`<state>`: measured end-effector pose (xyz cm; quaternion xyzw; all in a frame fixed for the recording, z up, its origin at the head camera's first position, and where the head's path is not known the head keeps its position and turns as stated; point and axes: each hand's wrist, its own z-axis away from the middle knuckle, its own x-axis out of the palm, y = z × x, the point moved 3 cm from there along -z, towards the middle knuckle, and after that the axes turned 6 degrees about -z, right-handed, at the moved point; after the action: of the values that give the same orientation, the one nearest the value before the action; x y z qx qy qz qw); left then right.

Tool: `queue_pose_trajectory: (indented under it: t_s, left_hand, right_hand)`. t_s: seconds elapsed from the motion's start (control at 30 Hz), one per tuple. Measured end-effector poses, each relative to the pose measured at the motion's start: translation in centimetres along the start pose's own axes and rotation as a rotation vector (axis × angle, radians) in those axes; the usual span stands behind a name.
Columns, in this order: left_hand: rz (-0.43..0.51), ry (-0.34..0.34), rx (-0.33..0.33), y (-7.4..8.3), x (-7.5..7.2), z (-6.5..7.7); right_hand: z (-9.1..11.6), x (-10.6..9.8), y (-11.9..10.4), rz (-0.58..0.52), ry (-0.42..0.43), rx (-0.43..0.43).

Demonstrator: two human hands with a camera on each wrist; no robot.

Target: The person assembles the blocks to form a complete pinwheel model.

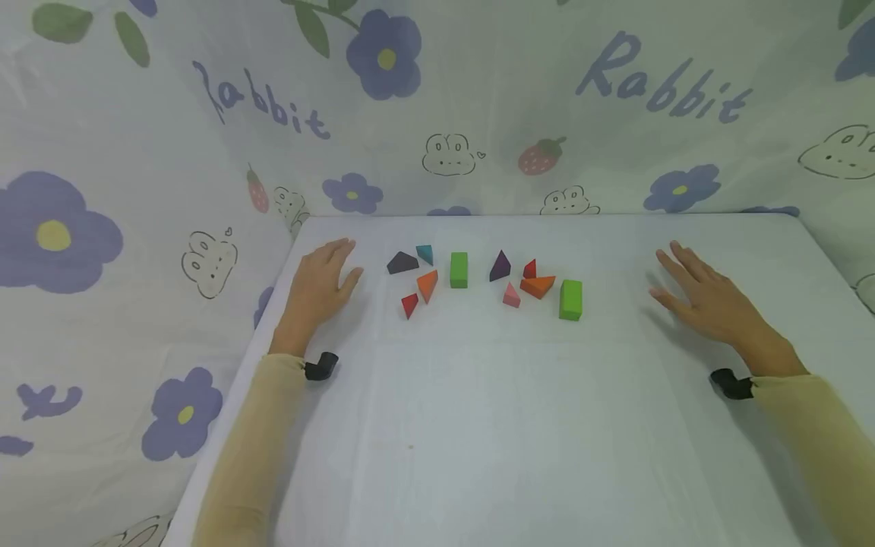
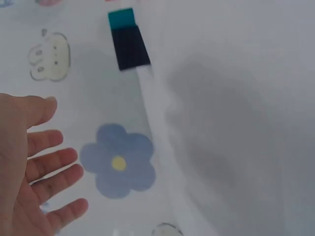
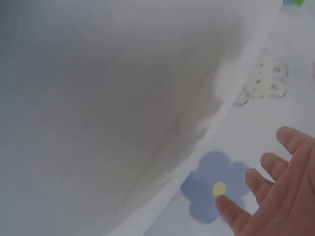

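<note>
My left hand [image 1: 320, 282] hovers over the left side of the white table, fingers spread loosely, holding nothing. Nearest to it are a dark grey block [image 1: 402, 264] and a small teal block [image 1: 424, 254], which also show in the left wrist view as a black block [image 2: 130, 48] and a teal block [image 2: 121, 19]. On the right, my other hand [image 1: 707, 300] is likewise held with fingers apart and free of any object. A green rectangular block [image 1: 570, 300] lies nearest to it. Another green block [image 1: 459, 270] stands among the left group.
Orange [image 1: 427, 286] and red [image 1: 409, 305] wedges lie in the left group. The right group has a purple triangle [image 1: 500, 266], a red piece [image 1: 530, 269], an orange wedge [image 1: 538, 286] and a pink piece [image 1: 511, 295]. A patterned curtain [image 1: 506, 99] borders the table [image 1: 465, 456].
</note>
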<state>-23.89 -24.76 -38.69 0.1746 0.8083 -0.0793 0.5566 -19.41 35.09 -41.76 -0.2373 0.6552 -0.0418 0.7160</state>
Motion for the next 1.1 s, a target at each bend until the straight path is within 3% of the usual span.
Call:
queue_pose_trajectory:
  t_s: [0.13, 0.3, 0.63, 0.77, 1.0, 1.1]
  left_hand:
    - [0.030, 0.052, 0.063, 2.1, -0.2, -0.2]
    - [0.040, 0.028, 0.133, 5.0, -0.2, -1.0]
    - [0.096, -0.104, 0.277, 9.8, 1.5, -2.2]
    - [0.076, -0.140, 0.331, 11.2, 2.5, -2.0]
    - [0.042, -0.347, 0.348, 12.9, 3.9, -1.3]
    - [0.031, -0.370, 0.367, 13.4, 4.1, -1.2]
  right_hand:
    - [-0.5, 0.8, -2.4, -0.066, -0.004, -0.103]
    - [-1.2, 1.9, -5.2, -0.073, 0.003, -0.195]
    - [-2.3, 3.4, -9.7, -0.070, 0.019, -0.323]
    - [-2.3, 4.0, -10.2, -0.081, 0.029, -0.347]
    - [-2.2, 4.7, -10.1, -0.093, 0.034, -0.347]
    - [-2.3, 4.9, -10.1, -0.101, 0.019, -0.341]
